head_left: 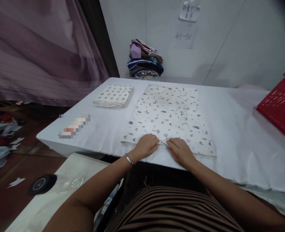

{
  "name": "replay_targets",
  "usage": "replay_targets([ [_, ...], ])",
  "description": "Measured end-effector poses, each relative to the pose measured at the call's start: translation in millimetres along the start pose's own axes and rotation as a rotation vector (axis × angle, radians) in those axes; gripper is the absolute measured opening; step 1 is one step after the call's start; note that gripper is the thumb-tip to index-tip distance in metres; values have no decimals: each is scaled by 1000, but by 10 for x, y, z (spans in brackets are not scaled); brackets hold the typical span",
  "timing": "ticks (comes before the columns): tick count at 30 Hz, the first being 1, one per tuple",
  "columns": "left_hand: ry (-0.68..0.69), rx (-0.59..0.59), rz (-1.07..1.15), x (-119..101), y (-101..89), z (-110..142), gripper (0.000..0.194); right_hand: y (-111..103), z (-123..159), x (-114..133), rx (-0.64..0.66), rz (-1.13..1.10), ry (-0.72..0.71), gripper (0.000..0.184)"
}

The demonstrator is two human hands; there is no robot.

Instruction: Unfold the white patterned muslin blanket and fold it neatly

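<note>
Cloth [173,112] puckers between fingers [153,138] — near edge (table [234,129] extends rightward).

L arm & R arm reach fwd from either side of the torso [166,209], angling in toward each other. L forearm [108,182] runs diag. up to the L wrist [135,156]; R forearm [225,190] mirrors it up to the R wrist [193,163]. Both forearms bare. L elbow bent, low down near the body.

L hand [147,146]: back up, palm down, fingers bent & pointing inward, twd the R hand [180,150]. R hand: same pose, mirrored, approx. level w/ the L. Both in a pinch grip, side by side, close but not touching, narrow gap btwn. Thumbs hard to make out; fingertips partly hidden.
</note>
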State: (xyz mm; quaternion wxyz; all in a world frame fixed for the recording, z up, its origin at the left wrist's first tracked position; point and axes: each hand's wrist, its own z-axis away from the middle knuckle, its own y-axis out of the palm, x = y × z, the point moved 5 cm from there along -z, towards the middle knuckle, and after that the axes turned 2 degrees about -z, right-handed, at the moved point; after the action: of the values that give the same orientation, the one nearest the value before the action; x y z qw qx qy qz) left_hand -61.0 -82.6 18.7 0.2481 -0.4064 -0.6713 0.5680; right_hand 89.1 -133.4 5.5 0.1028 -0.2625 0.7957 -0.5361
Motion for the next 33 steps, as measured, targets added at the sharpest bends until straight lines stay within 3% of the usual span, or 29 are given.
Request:
replay_targets([
  [7, 16, 50, 36, 33, -12, -53, 19, 32, -80, -24, 71, 46, -5, 24],
  [18, 47, 20, -8, -21, 48, -8, 20, -20, 48, -146, 48, 78, -99, 30],
  [23, 64, 7, -22, -68, 98, -2, 21, -19, -31, -48, 108, 62, -90, 28],
  [28, -12, -10, -57, -72, 114, 13, 16, 110, -207, 151, 64, 64, -111, 25],
  [33, -80, -35, -57, -46, 69, 122, 12, 306, -243, 141, 47, 20, -162, 26],
])
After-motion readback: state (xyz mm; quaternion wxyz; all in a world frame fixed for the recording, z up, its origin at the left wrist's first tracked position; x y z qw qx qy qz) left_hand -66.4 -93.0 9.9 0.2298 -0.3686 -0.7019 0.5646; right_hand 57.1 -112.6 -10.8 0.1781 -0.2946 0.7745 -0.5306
